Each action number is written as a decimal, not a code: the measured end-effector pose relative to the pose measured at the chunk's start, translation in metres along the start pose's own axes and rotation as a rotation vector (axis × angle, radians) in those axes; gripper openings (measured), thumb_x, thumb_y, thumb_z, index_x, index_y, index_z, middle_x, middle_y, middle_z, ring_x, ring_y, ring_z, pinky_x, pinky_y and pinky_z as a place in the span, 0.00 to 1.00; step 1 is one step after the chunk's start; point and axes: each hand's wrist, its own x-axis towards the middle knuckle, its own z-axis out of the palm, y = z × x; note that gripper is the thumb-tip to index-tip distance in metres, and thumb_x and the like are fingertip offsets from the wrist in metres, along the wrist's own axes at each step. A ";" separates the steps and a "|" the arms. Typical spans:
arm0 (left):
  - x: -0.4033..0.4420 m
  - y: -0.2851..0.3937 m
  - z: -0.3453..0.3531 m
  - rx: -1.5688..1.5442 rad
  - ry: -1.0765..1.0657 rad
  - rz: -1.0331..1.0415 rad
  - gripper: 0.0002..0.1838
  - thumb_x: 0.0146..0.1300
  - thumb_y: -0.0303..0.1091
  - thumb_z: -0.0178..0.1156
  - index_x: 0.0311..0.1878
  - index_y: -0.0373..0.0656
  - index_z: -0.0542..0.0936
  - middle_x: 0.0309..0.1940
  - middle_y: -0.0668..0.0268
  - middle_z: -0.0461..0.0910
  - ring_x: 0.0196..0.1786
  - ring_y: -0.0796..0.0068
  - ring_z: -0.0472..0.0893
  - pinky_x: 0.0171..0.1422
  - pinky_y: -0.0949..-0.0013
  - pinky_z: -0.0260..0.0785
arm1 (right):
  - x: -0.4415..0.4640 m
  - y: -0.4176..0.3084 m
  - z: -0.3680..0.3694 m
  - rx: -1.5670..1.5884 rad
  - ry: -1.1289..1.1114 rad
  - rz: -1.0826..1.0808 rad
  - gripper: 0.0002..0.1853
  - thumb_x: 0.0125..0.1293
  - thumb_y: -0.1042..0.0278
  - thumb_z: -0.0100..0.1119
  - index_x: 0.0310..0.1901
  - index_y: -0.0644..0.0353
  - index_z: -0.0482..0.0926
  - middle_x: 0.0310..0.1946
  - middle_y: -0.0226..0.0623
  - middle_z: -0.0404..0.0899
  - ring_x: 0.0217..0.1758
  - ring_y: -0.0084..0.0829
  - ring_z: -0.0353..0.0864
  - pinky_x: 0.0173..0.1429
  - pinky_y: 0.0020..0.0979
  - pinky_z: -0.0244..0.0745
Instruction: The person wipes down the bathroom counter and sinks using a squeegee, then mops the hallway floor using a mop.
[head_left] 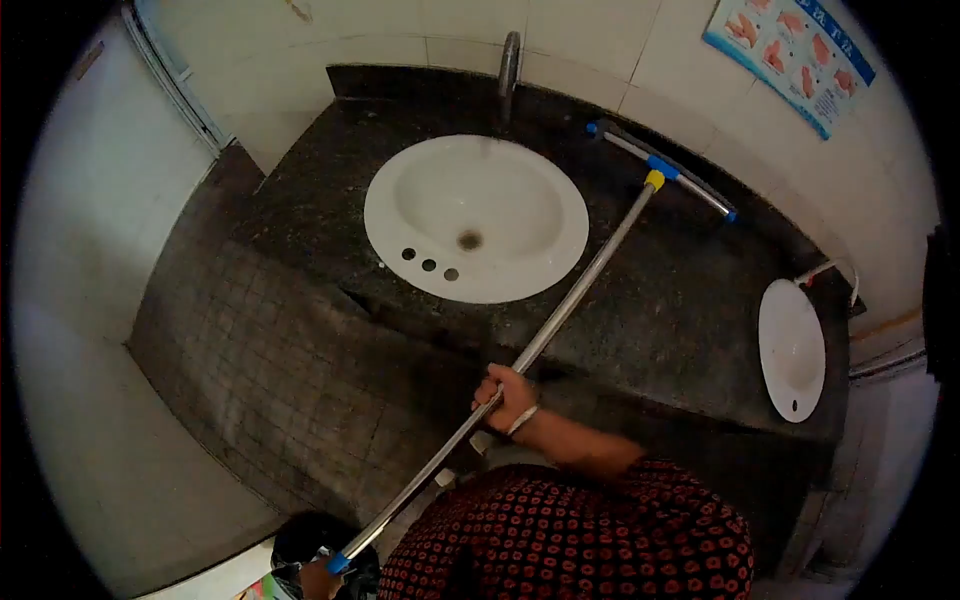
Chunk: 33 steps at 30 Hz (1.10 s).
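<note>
The dark countertop [660,300] is filling much of what I'm watching, and the long squeegee [552,325] is slanting across it, its metal pole [430,468] passing just beside the larger white basin [380,215] and jutting out past the front edge. Near the counter's back edge its wide head [663,167] is sitting crosswise; from here I'm not making out whether it is pressing on the stone. The right hand [508,397] is curling its fingers snugly round the pole near its middle, while the left hand [318,580] is resting at the bottom end, too dim and cut off for me to tell how it is closing. I'm judging the tube light and stiff, probably hollow, possibly turning slippery when wet, with the far head tugging on any one-handed hold. Two hands spread apart are looking best, one by the blue end cap [338,563], both staying clear of the small yellow collar [655,180].
</note>
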 end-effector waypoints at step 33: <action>-0.004 -0.003 0.015 -0.027 -0.152 -0.184 0.19 0.45 0.51 0.51 0.30 0.44 0.73 0.21 0.60 0.71 0.22 0.58 0.70 0.27 0.59 0.63 | 0.048 0.035 0.027 -0.050 -0.114 0.064 0.13 0.50 0.63 0.50 0.14 0.54 0.61 0.10 0.32 0.61 0.14 0.30 0.60 0.25 0.34 0.59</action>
